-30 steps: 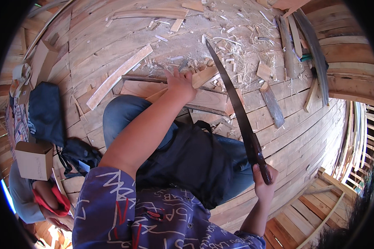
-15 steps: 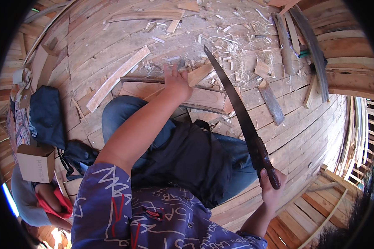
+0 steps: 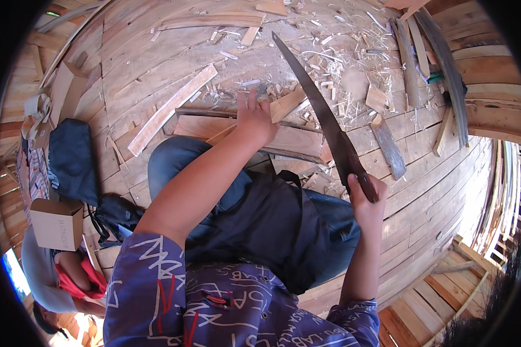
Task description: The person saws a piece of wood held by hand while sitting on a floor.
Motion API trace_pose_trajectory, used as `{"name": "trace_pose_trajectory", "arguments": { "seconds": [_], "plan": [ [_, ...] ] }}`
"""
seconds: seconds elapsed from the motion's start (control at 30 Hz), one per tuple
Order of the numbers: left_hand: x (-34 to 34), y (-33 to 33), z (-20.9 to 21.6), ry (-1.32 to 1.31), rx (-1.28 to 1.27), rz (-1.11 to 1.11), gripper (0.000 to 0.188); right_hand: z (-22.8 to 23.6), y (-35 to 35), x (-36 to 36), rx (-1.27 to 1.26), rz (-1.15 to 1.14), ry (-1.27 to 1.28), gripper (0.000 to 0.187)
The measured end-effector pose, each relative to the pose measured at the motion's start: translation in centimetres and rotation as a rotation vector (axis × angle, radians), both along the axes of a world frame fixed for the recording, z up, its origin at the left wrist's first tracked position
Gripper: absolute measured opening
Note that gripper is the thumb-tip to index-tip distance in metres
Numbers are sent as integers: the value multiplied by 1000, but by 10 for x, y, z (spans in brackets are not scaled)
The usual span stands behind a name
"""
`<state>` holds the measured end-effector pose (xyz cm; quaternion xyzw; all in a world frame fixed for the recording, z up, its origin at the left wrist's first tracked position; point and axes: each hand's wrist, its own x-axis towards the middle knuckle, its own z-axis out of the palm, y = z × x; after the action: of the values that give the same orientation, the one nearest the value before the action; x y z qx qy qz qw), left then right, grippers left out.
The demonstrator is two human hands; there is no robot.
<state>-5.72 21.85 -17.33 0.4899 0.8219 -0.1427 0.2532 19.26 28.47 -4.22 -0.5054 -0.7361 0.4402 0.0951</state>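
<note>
1. Head view, nearest first: patterned sleeves at the lower edge, dark apron (image 3: 272, 231) over the lap, blue-trousered knee (image 3: 173, 165) bent up to the left. Seated on a plank floor (image 3: 440, 191).
2. Right hand (image 3: 366, 201) beside the right thigh, fingers clamped shut round the dark handle of a long curved blade (image 3: 315, 107). Blade slanting up and away to the left, with its tip over the litter of chips.
3. Left hand (image 3: 253, 120) stretched forward past the knee. Fingers laid flat and close together on the near end of a short pale wood piece (image 3: 287, 103), pinning rather than gripping.
4. Wood piece resting across a broad reddish board (image 3: 292, 141) just ahead of the knees, far end right beside the blade's edge. Touching or not: cannot tell.
5. Judged as the trimming step: stock steadied, blade poised at the outer end.
6. Next stroke calls for a cut landing well clear of the left fingers and angled away from the body, with firm downward pressure on the piece against skidding.
7. Farther out: long pale strip (image 3: 171, 110) to the left, shavings (image 3: 336, 55) thick beyond the board, dark offcuts and curved planks at far right.
8. Off to the left: dark bag (image 3: 69, 159), cardboard box (image 3: 57, 224), another person (image 3: 69, 277) low in the corner, well apart from the work.
</note>
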Motion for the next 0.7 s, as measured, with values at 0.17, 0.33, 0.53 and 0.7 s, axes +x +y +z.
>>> {"name": "trace_pose_trajectory", "arguments": {
  "seconds": [0.17, 0.33, 0.53, 0.7],
  "plan": [
    [-3, -1, -7, 9, 4, 39, 71, -6, 9, -2, -102, -24, 33, 30],
    [-2, -1, -1, 4, 18, 51, 70, 23, -10, 50, -71, -24, -66, 31],
    [-3, 1, 3, 14, -43, 39, 72, 68, -43, 123, -97, -91, -111, 41],
    [1, 3, 6, 4, -48, 22, 73, 88, -59, 139, -47, -87, -160, 43]
  ]
}}
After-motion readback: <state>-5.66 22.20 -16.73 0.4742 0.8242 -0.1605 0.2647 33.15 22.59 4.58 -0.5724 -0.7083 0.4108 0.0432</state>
